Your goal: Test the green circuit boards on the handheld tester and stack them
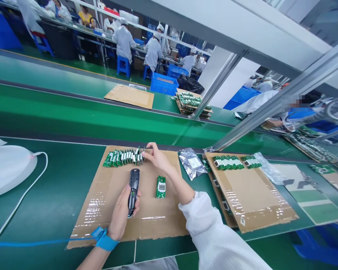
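Note:
My left hand point(120, 210) is closed around a long black handheld device housing point(133, 189), held upright over a cardboard sheet point(101, 206). At the sheet's far edge, a row of green circuit boards point(122, 156) with white parts stands leaning together. My right hand point(158, 157) is at the right end of that row, thumb and fingers pinching the end board point(142, 156). A single green circuit board with a small screen point(160, 187) lies apart on the cardboard, between my forearms. A blue wrist strap point(106, 240) circles my left wrist.
A silver bag point(193, 163) lies right of the cardboard, beside stacked cardboard sheets point(259, 195) bearing more boards. A white device point(9, 168) with a cable stands left. Beyond the green belt point(87, 112) are a blue crate point(163, 84) and people in white coats.

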Motion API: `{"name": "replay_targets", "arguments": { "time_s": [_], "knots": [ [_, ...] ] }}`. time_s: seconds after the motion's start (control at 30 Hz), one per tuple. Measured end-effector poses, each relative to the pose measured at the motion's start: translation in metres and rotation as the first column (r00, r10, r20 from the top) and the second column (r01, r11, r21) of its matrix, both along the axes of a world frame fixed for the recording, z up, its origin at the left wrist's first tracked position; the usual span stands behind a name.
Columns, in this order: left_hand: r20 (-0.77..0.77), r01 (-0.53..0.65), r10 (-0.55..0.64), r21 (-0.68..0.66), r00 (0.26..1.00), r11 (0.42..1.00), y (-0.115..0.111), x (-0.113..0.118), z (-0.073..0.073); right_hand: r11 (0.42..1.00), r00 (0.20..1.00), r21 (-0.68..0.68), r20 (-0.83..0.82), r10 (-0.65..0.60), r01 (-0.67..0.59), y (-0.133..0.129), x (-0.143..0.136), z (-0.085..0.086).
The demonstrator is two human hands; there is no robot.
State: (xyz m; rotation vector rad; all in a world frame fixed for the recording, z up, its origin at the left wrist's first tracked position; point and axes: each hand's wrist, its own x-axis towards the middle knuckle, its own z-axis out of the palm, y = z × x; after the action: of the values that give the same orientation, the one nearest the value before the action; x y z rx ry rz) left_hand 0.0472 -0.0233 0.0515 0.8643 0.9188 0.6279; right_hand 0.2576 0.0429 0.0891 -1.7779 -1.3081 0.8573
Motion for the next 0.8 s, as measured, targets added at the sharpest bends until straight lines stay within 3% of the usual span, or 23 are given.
{"name": "replay_targets", "arguments": {
  "time_s": [0.07, 0.17, 0.3, 0.43, 0.6, 0.7, 0.8],
  "knots": [
    [0.026, 0.006, -0.006, -0.019, 1.000, 1.000, 0.001, -0.002, -0.002, 0.997, 0.995, -0.017, -0.071, 0.068, -0.069, 0.014, 0.005, -0.008],
    [0.054, 0.010, -0.006, -0.060, 0.999, 0.998, 0.003, -0.003, -0.002, 0.992, 0.976, -0.031, -0.187, 0.115, -0.123, 0.010, 0.015, -0.014],
    [0.130, -0.029, 0.049, -0.151, 0.990, 0.988, 0.003, -0.005, 0.007, 0.999, 0.961, 0.027, -0.271, 0.048, -0.042, -0.023, 0.010, -0.006],
    [0.209, -0.034, 0.076, -0.195, 0.975, 0.980, 0.001, -0.007, 0.025, 0.992, 0.943, 0.120, -0.328, 0.065, -0.026, -0.066, -0.030, 0.016],
    [0.237, -0.007, 0.049, -0.176, 0.970, 0.984, -0.003, -0.006, 0.047, 0.971, 0.983, 0.213, -0.124, 0.133, -0.104, -0.099, -0.071, 0.031],
    [0.232, 0.015, 0.025, -0.169, 0.972, 0.986, -0.006, -0.005, 0.055, 0.956, 0.991, 0.263, 0.003, 0.134, -0.130, -0.102, -0.074, 0.031],
    [0.222, 0.020, 0.018, -0.168, 0.975, 0.986, -0.007, -0.005, 0.059, 0.954, 0.991, 0.271, 0.020, 0.130, -0.131, -0.101, -0.074, 0.031]
  ]
}}
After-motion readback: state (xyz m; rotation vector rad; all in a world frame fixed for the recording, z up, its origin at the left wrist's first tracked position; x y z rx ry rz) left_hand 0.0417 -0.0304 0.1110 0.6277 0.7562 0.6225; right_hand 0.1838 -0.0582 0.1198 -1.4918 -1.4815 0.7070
